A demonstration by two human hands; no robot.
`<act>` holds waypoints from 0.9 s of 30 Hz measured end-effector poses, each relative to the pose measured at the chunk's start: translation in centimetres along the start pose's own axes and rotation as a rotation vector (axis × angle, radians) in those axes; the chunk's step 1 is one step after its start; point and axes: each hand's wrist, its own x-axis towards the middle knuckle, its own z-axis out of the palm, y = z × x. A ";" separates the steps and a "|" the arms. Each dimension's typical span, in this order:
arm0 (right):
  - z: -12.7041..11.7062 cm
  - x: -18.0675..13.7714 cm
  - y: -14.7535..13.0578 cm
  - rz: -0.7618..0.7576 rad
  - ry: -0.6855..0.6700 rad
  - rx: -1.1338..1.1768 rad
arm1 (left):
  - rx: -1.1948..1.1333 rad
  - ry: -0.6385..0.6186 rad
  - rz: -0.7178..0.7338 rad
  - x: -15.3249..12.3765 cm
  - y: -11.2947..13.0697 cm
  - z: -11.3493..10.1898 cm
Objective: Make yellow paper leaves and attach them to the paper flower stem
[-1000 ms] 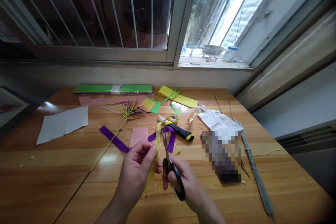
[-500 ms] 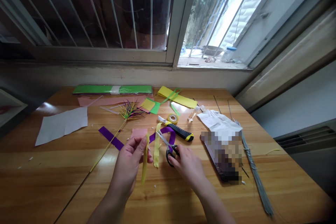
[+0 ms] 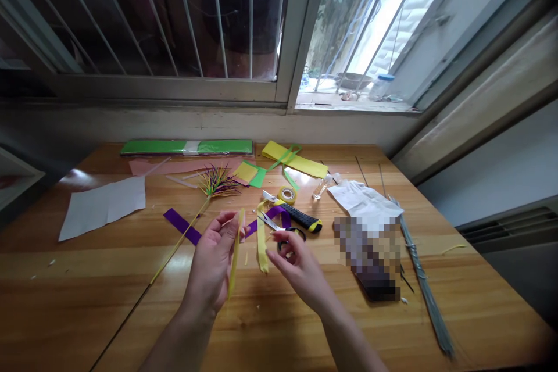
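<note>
My left hand point(image 3: 213, 261) pinches a narrow yellow paper strip point(image 3: 235, 256) that hangs down from its fingertips. My right hand point(image 3: 299, 270) hovers just above the table with its fingers loosely apart and nothing in them. Black-handled scissors point(image 3: 283, 231) lie on the table right behind its fingertips, blades pointing left. A wider yellow strip point(image 3: 261, 241) lies between my two hands, over a purple ribbon point(image 3: 274, 215).
On the wooden table point(image 3: 87, 302) lie a yellow-black utility knife point(image 3: 300, 218), a tape roll point(image 3: 287, 194), a fringed flower on a yellow stem point(image 3: 209, 189), white paper point(image 3: 104, 203), green, pink and yellow sheets at the back, a white cloth point(image 3: 364, 200), a wire bundle point(image 3: 425, 288).
My right hand cut the yellow strip with the scissors, laid them on the table and let go. My left hand kept the narrow cut piece; the wider piece dropped to the table.
</note>
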 end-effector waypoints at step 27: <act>3.2 2.9 -2.9 0.024 -0.032 0.961 | 0.656 -0.333 0.010 -1.8 -0.7 -2.8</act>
